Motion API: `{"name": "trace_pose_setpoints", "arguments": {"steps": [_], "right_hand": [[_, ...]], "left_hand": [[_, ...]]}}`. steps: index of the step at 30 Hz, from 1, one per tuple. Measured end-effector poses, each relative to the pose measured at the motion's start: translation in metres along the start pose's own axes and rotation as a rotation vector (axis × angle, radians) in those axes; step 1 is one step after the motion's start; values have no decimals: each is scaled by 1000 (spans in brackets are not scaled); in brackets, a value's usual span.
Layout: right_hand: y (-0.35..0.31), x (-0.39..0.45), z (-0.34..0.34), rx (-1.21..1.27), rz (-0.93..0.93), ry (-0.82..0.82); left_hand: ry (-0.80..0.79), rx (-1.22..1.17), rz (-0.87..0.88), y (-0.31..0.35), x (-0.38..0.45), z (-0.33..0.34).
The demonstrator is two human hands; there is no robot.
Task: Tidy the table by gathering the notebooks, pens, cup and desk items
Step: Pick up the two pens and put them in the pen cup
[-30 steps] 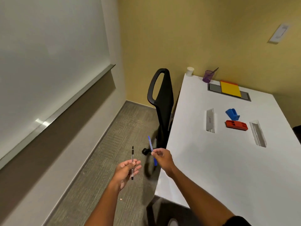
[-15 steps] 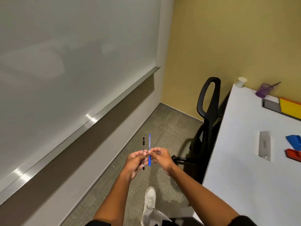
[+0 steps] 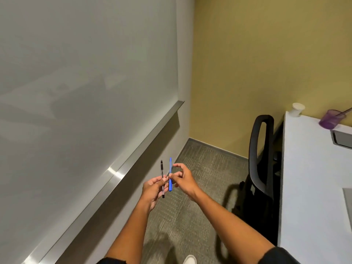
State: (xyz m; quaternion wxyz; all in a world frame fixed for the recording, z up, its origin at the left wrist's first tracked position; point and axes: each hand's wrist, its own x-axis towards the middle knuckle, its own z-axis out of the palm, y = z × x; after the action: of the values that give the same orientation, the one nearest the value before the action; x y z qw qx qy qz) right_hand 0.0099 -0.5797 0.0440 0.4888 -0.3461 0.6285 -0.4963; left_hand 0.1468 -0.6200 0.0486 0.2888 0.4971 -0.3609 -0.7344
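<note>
Since the earlier frame the view has swung further left, so less of the white surface (image 3: pixel 312 187) shows, and the two pens stand closer together than one second ago.

The slim black-and-clear ballpoint pen (image 3: pixel 162 179) stands nearly upright, pinched in the grip of the left hand (image 3: pixel 153 189), thumb and fingers curled round its lower barrel. The blue plastic pen (image 3: pixel 170 174) stands upright just beside it, to its right. The right hand (image 3: pixel 182 180) pinches the blue pen at mid-barrel with its lower fingers; its index finger and thumb arch loosely above. Whether the left fingers also touch the blue pen cannot be told. Both pens are held in the air over the grey carpet floor (image 3: pixel 205 168), well apart from the surface.

The white paper cup (image 3: pixel 297 109) stands at the far left corner of the surface. The translucent purple pen cup (image 3: pixel 332 119), with a stick leaning in it, stands near the far edge. A grey tray (image 3: pixel 342 139) is cut off by the frame edge.

A black office chair (image 3: pixel 262 159) stands against the left edge of the surface. Open floor lies between the chair and the whiteboard (image 3: pixel 85 73) wall.
</note>
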Motion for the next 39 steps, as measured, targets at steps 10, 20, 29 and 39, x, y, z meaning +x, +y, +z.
{"name": "trace_pose_setpoints", "arguments": {"steps": [10,20,29,39], "right_hand": [[-74,126,-90,-39,3,139],[-118,247,-193,-25,18,376],[-142,316,-272,16,29,627],[-140,372,-419,101,102,813]], "left_hand": [[-27,65,75,85,138,85],[-253,165,-10,138,311,190],[-540,266,-74,182,408,309],[-851,384,-204,170,470,466]]}}
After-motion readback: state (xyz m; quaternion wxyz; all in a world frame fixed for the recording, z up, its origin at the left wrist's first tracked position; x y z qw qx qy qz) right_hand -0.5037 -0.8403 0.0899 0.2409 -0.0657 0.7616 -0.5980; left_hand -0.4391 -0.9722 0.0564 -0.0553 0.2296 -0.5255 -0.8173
